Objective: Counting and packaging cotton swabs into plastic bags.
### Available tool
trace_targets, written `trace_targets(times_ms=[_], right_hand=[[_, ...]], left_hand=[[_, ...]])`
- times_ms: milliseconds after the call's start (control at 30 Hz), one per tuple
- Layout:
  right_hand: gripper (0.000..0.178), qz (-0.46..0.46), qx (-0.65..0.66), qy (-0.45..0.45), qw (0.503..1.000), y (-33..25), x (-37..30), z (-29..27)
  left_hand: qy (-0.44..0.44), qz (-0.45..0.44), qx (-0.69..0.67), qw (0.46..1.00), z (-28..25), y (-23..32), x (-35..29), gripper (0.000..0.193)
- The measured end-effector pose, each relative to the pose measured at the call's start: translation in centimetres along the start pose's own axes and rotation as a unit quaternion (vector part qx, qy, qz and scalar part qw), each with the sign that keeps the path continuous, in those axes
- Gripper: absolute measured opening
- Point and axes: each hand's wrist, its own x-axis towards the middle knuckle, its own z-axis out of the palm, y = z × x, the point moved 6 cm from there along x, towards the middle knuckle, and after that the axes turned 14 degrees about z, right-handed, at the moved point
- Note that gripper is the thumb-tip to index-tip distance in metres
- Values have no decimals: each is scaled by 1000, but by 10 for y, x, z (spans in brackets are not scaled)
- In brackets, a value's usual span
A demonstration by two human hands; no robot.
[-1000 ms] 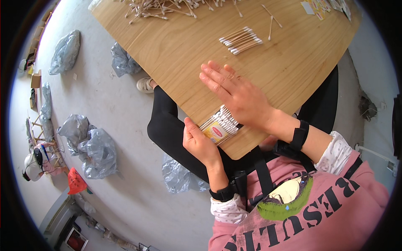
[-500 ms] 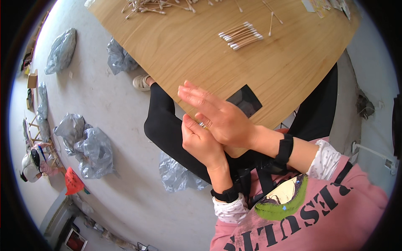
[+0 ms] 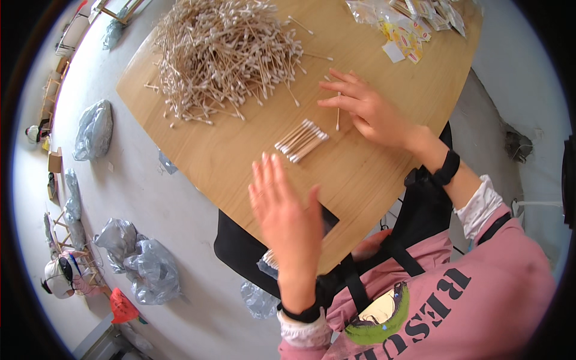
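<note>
My left hand (image 3: pixel 288 219) hovers flat and blurred over the near edge of the wooden table (image 3: pixel 228 156), fingers spread, holding nothing. My right hand (image 3: pixel 369 111) reaches over the table, and its fingers touch a single cotton swab (image 3: pixel 338 113) lying on the wood. A small neat bunch of cotton swabs (image 3: pixel 302 140) lies between the two hands. A big loose heap of cotton swabs (image 3: pixel 225 54) covers the far left of the table. Below the table edge, a filled clear packet of swabs (image 3: pixel 270 262) shows on a black bag in my lap.
Clear packets with yellow labels (image 3: pixel 414 21) lie at the table's far right. Grey plastic sacks (image 3: pixel 144 264) and another sack (image 3: pixel 93 129) sit on the floor to the left. A dark square patch (image 3: pixel 329 219) marks the table near my left hand.
Both hands left the table edge, where they held a packet together. The left hand rose open; the right reached out to a loose swab. The view tilted toward the far heap.
</note>
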Motion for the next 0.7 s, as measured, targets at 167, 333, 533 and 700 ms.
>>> trace_targets(times_ms=[167, 333, 533, 700], right_hand=[[23, -29, 4, -57, 998, 16, 10, -1], [7, 86, 41, -72, 993, 39, 18, -16], [6, 1, 93, -91, 991, -19, 21, 29], [12, 25, 180, -117, 976, -33, 2, 28]], left_hand=[[-33, 20, 40, 998, 58, 10, 37, 107], [-71, 15, 53, 996, 73, 28, 17, 113], [-108, 3, 43, 993, 85, 44, -9, 114], [-76, -6, 9, 997, 81, 42, -11, 115]])
